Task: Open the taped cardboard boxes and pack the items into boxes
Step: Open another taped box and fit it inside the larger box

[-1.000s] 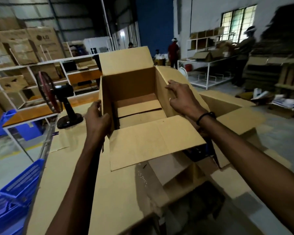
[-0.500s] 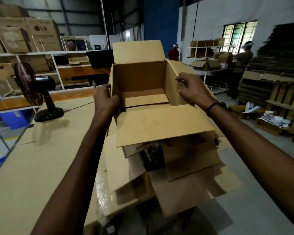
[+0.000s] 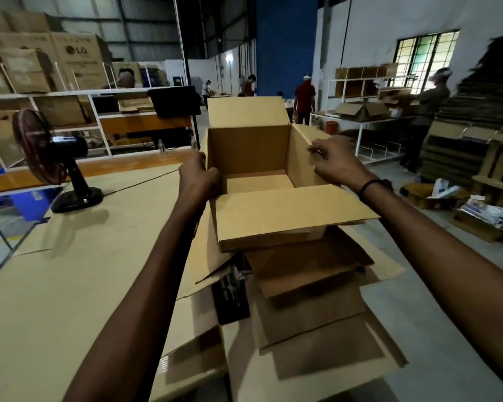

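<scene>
Both hands point(image 3: 198, 177) point(image 3: 336, 166) grip open box point(image 3: 250, 152); fan point(image 3: 53, 158) left.

Dim warehouse interior, lit mainly by daylight from a barred window point(image 3: 424, 60) at upper right, which is washed out with glare. A desk fan point(image 3: 45, 155) throws a soft shadow across the pale bench point(image 3: 55, 285). Deep shade fills the open cardboard box point(image 3: 253, 158). Wide-angle distortion bends the edges; distant workers and shelves point(image 3: 79, 94) look soft and slightly blurred.

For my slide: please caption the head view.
Both hands hold an open cardboard box by its side walls.
</scene>
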A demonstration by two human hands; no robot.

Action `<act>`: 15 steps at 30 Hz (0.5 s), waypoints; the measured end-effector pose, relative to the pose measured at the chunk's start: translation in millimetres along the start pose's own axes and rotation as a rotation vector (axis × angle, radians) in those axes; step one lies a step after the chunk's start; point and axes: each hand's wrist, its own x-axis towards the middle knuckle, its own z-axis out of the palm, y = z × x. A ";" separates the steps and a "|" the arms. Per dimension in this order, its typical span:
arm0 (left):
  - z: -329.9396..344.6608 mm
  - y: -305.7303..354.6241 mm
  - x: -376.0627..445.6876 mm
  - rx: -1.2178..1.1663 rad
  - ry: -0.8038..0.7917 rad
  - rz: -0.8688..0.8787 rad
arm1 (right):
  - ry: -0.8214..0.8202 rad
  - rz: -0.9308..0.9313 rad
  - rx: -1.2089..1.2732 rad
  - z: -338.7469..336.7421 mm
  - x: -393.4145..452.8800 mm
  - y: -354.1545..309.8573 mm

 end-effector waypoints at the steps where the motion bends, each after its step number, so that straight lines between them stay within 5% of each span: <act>1: 4.4 -0.2 4.1 -0.004 -0.003 -0.002 | 0.002 -0.006 -0.001 1.2 3.6 1.7; 15: 49.7 7.3 33.2 0.081 0.051 -0.079 | -0.107 -0.071 0.013 24.8 70.9 47.7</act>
